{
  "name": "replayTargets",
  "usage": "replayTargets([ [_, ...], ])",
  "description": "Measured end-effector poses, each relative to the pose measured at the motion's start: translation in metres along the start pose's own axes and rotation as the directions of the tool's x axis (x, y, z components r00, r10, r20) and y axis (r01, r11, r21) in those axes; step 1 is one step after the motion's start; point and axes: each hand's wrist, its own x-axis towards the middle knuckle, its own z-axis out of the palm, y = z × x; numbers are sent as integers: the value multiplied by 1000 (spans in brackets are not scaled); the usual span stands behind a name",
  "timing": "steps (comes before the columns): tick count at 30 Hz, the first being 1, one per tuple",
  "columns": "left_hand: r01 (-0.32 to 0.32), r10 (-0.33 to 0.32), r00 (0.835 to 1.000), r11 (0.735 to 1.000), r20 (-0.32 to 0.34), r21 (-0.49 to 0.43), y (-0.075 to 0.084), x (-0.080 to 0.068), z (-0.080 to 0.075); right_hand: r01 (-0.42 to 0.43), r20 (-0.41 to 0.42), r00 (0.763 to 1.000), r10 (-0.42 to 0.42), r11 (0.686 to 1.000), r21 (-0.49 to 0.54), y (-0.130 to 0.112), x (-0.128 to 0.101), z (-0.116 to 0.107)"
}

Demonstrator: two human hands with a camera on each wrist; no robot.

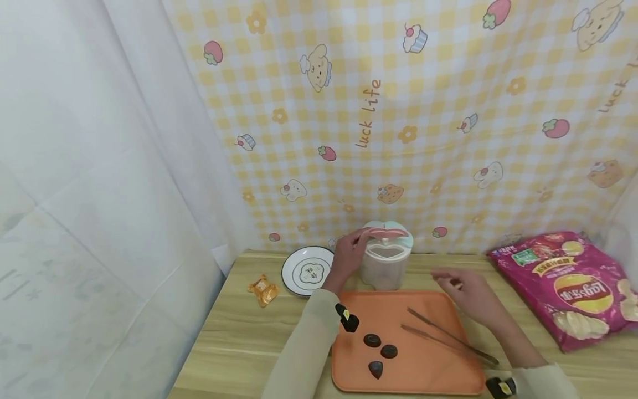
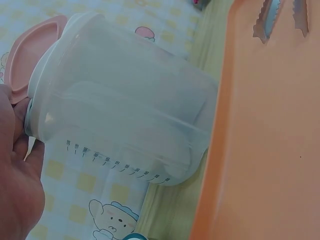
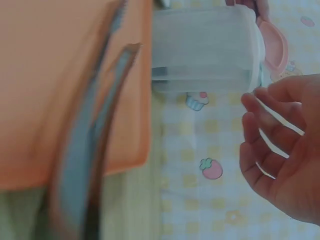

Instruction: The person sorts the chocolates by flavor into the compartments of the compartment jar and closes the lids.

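Soft, even daylight fills all three views, brightest through the white curtain (image 1: 99, 166) at nine o'clock. Shadows are faint. The head view bends at its edges. The right wrist view is blurred, the tongs (image 3: 90, 165) smeared at seven o'clock. In the left wrist view the plastic container (image 2: 125, 110) looks hazy and washed-out.

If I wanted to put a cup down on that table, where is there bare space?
Bare wood shows left of the orange tray, in front of the snack packet and the plate. A narrower strip lies between the tray and the chip bag. It is crowded at the back middle: the left hand holds the lidded container, and the right hand hovers beside it.
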Motion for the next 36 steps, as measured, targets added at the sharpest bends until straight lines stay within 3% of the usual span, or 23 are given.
replayTargets([
  [3,-2,2,1000,1000,0,2,-1,1,1,-60,77,995,63,997,-42,2,-20,0],
  [7,-6,7,1000,1000,-6,5,-2,1,2,-136,175,971,160,980,-144,8,-43,0],
  [9,-9,9,1000,1000,-6,0,-2,1,2,-129,206,964,170,972,-196,12,-53,0],
  [17,40,-40,999,999,-14,-34,0,-2,2,38,190,982,4,976,-214,22,-90,6],
  [25,69,-70,997,995,-17,-69,1,-2,3,-77,236,961,147,956,-282,26,-96,9],
  [31,41,-42,999,997,-23,-69,0,0,4,-39,222,970,94,970,-239,31,-100,13],
  [36,53,-54,998,997,-27,-62,1,0,3,-20,225,972,72,974,-226,35,-100,15],
])
